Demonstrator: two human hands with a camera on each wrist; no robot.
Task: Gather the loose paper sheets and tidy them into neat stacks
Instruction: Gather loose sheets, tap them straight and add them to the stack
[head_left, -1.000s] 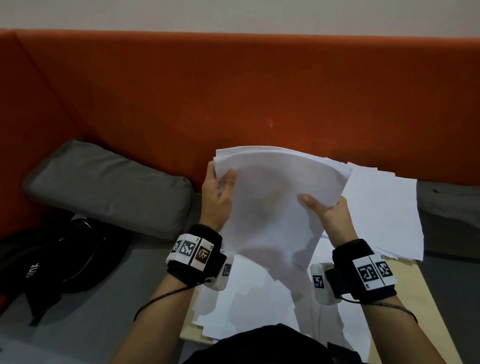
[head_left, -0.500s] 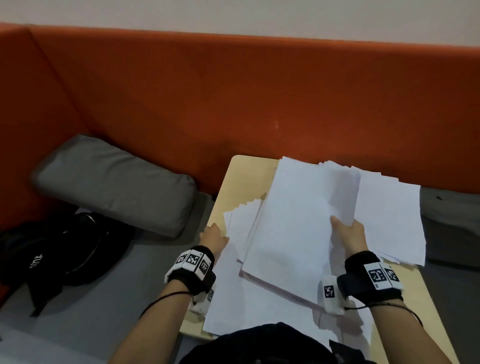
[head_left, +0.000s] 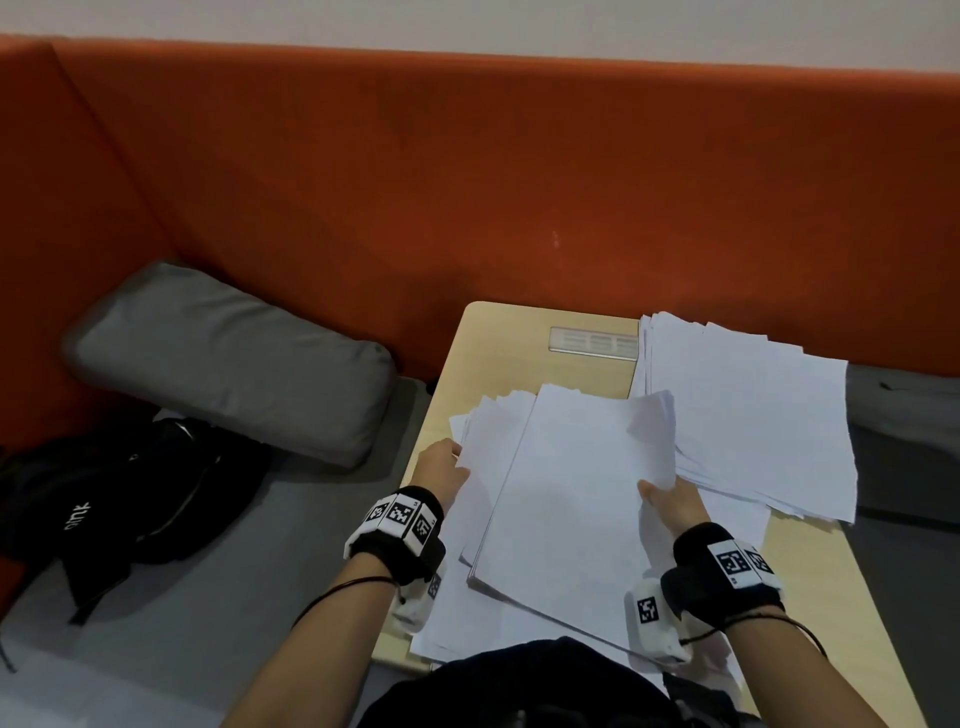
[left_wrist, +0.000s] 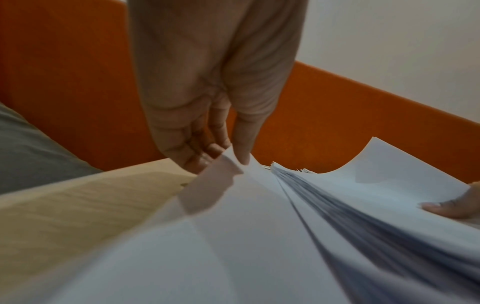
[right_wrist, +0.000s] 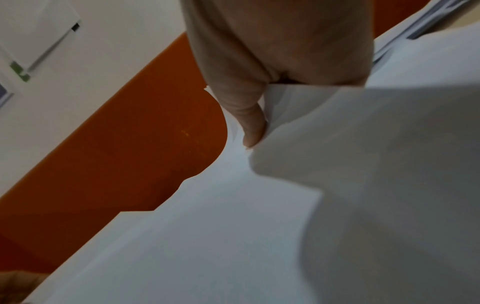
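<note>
A bundle of white sheets (head_left: 571, 509) lies on the light wooden table (head_left: 509, 343), on top of fanned loose sheets (head_left: 488, 431). My left hand (head_left: 441, 467) is at their left edge; in the left wrist view it (left_wrist: 228, 158) pinches a sheet's corner between thumb and fingers. My right hand (head_left: 670, 501) grips the bundle's right edge. The right wrist view has its thumb (right_wrist: 252, 123) on top, with the fingers hidden beneath the paper. A second, uneven paper stack (head_left: 753, 415) lies at the back right, reaching past the table's right edge.
An orange padded backrest (head_left: 467, 182) runs behind the table. A grey cushion (head_left: 228, 358) and a black bag (head_left: 119, 493) lie on the grey seat to the left. A metal plate (head_left: 592, 343) is set into the tabletop near the back.
The bundle, held upright in both hands a second ago, came down flat onto the loose sheets and slid away from the back-right stack. My left hand let go of it and took the loose sheets' left edge.
</note>
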